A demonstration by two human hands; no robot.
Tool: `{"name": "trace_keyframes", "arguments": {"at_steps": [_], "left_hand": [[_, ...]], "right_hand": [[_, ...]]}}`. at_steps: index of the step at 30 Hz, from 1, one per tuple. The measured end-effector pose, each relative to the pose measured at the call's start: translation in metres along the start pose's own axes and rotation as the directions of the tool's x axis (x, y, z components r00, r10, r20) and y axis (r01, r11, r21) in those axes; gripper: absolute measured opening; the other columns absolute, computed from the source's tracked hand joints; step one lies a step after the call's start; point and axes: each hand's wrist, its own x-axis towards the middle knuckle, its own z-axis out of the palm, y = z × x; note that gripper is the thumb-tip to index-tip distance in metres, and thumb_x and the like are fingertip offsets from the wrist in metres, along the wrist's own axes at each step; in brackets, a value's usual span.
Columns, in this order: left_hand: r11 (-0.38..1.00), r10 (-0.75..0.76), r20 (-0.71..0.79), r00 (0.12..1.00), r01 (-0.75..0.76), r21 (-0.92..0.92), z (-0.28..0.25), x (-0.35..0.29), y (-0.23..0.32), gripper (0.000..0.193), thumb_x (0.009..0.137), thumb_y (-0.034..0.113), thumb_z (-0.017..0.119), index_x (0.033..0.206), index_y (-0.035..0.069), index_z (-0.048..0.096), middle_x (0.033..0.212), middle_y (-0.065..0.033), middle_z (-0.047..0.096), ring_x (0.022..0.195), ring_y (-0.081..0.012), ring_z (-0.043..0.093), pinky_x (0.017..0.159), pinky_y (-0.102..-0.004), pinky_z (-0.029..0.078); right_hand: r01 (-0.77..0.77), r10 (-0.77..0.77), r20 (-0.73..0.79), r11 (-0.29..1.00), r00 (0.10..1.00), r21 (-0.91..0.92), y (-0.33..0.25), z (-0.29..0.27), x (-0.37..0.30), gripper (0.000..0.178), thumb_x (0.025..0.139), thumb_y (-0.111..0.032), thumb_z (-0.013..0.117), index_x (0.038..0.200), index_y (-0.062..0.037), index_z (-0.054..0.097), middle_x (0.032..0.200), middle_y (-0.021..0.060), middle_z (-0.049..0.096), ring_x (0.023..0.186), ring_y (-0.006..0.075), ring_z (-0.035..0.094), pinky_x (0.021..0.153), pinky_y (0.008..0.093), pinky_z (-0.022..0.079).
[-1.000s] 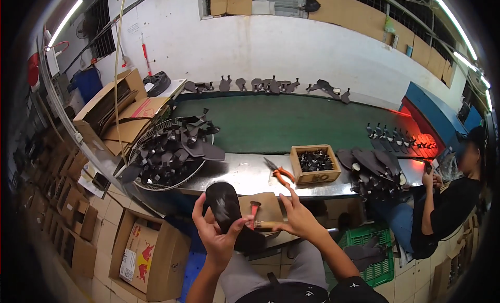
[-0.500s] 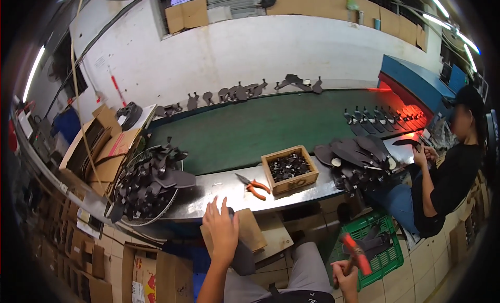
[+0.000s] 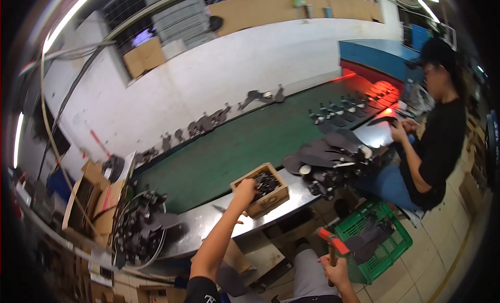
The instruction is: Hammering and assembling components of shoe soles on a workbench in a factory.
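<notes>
My left hand (image 3: 247, 190) reaches over the near left side of a wooden box (image 3: 267, 205) with small black parts (image 3: 267, 183) inside. Its fingers look curled in at the parts; what they hold, if anything, is hidden. My right hand (image 3: 337, 270) grips a hammer (image 3: 333, 241) by its handle, with the red head up, above my right thigh. A dark grey shoe sole (image 3: 231, 280) rests at my lap beside a tan block (image 3: 237, 257). Pliers (image 3: 221, 209) lie on the metal ledge, partly covered by my left forearm.
A round basket (image 3: 165, 239) heaped with dark soles and straps stands at left. More soles (image 3: 325, 152) lie piled at right, near a seated co-worker (image 3: 437, 141). Behind runs a green conveyor belt (image 3: 229, 152). A green crate (image 3: 371, 272) holding soles is on the floor.
My left hand has moved from the sole at my lap up to the wooden box. The hammer stays in my right hand, and the whole view has turned toward the right.
</notes>
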Motion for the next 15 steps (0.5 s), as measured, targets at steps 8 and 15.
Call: {"name": "trace_keyframes", "arguments": {"at_steps": [8, 15], "left_hand": [[0.961, -0.067, 0.005, 0.998, 0.066, -0.268, -0.008, -0.022, -0.020, 0.019, 0.064, 0.001, 0.074, 0.083, -0.001, 0.073, 0.077, -0.0170, 0.070, 0.073, -0.0294, 0.070, 0.070, -0.0362, 0.055], [0.925, -0.256, -0.445, 0.858, 0.085, -0.370, -0.057, -0.057, 0.032, 0.014, 0.082, 0.011, 0.074, 0.094, 0.004, 0.071, 0.082, -0.0059, 0.070, 0.077, -0.0148, 0.066, 0.070, -0.0298, 0.054]], "right_hand": [[0.112, -0.109, 0.102, 0.993, 0.989, -0.024, -0.011, 0.013, 0.011, 0.026, 0.094, -0.029, 0.065, 0.105, -0.0076, 0.073, 0.091, 0.0076, 0.074, 0.087, 0.0113, 0.068, 0.081, 0.0279, 0.051], [0.081, -0.098, 0.130, 0.989, 0.987, 0.127, -0.050, 0.029, 0.019, 0.020, 0.093, -0.023, 0.066, 0.101, -0.0060, 0.074, 0.073, 0.0006, 0.068, 0.070, 0.0079, 0.062, 0.067, 0.0269, 0.051]]}}
